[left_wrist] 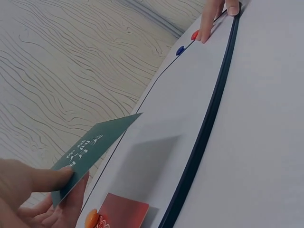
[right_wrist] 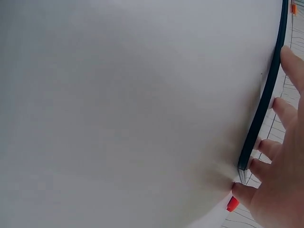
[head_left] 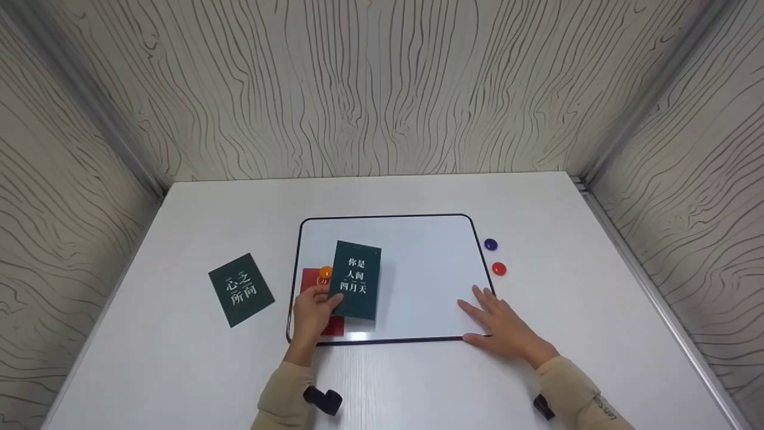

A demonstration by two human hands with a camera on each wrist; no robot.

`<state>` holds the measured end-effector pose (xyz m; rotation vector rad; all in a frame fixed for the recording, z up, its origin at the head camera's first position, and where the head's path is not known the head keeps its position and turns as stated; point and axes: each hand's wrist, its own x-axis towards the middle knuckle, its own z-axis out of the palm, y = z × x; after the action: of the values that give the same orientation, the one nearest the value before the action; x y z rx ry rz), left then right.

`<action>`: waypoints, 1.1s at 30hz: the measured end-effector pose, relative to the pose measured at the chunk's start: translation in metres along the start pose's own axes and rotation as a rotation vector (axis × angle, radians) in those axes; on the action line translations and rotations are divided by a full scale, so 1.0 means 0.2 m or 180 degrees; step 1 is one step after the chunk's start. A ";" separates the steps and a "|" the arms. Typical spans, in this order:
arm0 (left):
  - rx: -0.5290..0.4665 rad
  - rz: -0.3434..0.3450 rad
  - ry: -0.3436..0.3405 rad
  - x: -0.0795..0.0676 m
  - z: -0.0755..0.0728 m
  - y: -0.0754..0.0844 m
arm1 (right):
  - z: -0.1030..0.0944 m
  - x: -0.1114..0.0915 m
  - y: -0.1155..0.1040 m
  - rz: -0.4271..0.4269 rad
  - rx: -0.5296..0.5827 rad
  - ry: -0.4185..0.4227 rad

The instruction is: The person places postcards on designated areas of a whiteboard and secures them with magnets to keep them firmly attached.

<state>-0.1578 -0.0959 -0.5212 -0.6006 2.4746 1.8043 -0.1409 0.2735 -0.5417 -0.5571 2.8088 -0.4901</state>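
Observation:
Between thumb and fingers my left hand (head_left: 313, 313) pinches a dark green card (head_left: 358, 278) with white characters by its lower left edge. In the left wrist view the card (left_wrist: 92, 147) is raised above the whiteboard (head_left: 427, 263) and casts a shadow on it. Beneath, a red card (head_left: 335, 327) lies on the board's left part, partly hidden by the green card and my hand, with an orange magnet (head_left: 325, 272) on it. My right hand (head_left: 504, 325) is spread, its fingers resting at the board's lower right corner; the right wrist view shows the thumb at the dark frame (right_wrist: 266, 97).
Left of the board, a second dark green card (head_left: 242, 290) lies on the white table (head_left: 179, 370). A blue magnet (head_left: 490, 244) and a red magnet (head_left: 499, 269) sit just beyond the board's right edge. Wood-grain patterned panels (head_left: 370, 89) enclose the table at the back and sides.

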 end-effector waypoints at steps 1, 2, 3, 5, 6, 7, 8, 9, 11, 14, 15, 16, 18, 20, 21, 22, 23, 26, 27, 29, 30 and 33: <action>-0.0001 0.0019 -0.0009 0.00 0.01 0.00 | 0.00 0.00 0.00 -0.0014 -0.0029 -0.0025; 0.0008 0.0048 -0.0011 -0.01 0.02 -0.01 | 0.00 0.00 0.01 -0.0037 -0.0065 -0.0041; 0.0007 0.0065 -0.0021 -0.01 0.02 -0.01 | 0.00 0.00 0.01 -0.0062 -0.0094 -0.0049; 0.0023 0.0098 -0.0034 -0.02 0.04 -0.01 | -0.01 -0.01 0.01 -0.0064 -0.0131 -0.0078; 0.0043 0.0119 -0.0038 -0.03 0.04 -0.01 | -0.01 -0.01 0.01 -0.0064 -0.0146 -0.0089; 0.0055 0.0143 -0.0044 -0.03 0.05 -0.01 | -0.02 -0.01 0.02 -0.0086 -0.0158 -0.0089; 0.0060 0.0159 -0.0044 -0.03 0.06 -0.01 | -0.02 -0.01 0.02 -0.0090 -0.0175 -0.0094; 0.0056 0.0160 -0.0049 -0.04 0.06 -0.01 | -0.02 -0.01 0.02 -0.0094 -0.0176 -0.0099; 0.0056 0.0156 -0.0047 -0.04 0.07 -0.01 | -0.02 -0.01 0.02 -0.0104 -0.0184 -0.0105; 0.0029 0.0139 -0.0053 -0.04 0.09 -0.02 | -0.02 -0.01 0.02 -0.0107 -0.0192 -0.0113; 0.0025 0.0135 -0.0057 -0.04 0.09 -0.02 | -0.02 -0.01 0.02 -0.0114 -0.0194 -0.0107; 0.0017 0.0122 -0.0061 -0.04 0.10 -0.02 | -0.02 -0.01 0.02 -0.0115 -0.0205 -0.0103; -0.0003 0.0120 -0.0074 -0.05 0.11 -0.03 | -0.02 0.00 0.02 -0.0118 -0.0211 -0.0093; -0.0026 0.0103 -0.0096 -0.05 0.12 -0.03 | -0.02 0.00 0.02 -0.0122 -0.0203 -0.0070; -0.0028 0.0104 -0.0101 -0.05 0.12 -0.03 | -0.02 0.00 0.02 -0.0128 -0.0199 -0.0058; -0.0022 0.0103 -0.0101 -0.05 0.13 -0.03 | -0.01 0.00 0.02 -0.0130 -0.0198 -0.0051; -0.0011 0.0115 -0.0100 -0.06 0.14 -0.03 | -0.01 0.00 0.02 -0.0138 -0.0196 -0.0043; 0.0046 0.0126 -0.0071 -0.06 0.15 -0.03 | -0.01 0.00 0.02 -0.0097 -0.0181 -0.0076; 0.0075 0.0147 -0.0050 -0.06 0.16 -0.03 | 0.00 0.00 0.02 -0.0080 -0.0166 -0.0096; 0.0094 0.0161 -0.0036 -0.07 0.17 -0.03 | 0.00 0.00 0.02 -0.0051 -0.0147 -0.0131; 0.0098 0.0156 -0.0031 -0.07 0.17 -0.03 | -0.01 0.00 0.03 -0.0031 -0.0132 -0.0149; 0.0093 0.0151 -0.0035 -0.07 0.18 -0.04 | -0.01 0.00 0.03 -0.0026 -0.0116 -0.0170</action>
<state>-0.1500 -0.0609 -0.5363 -0.5336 2.5242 1.7789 -0.1437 0.2782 -0.5416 -0.5806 2.7708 -0.4200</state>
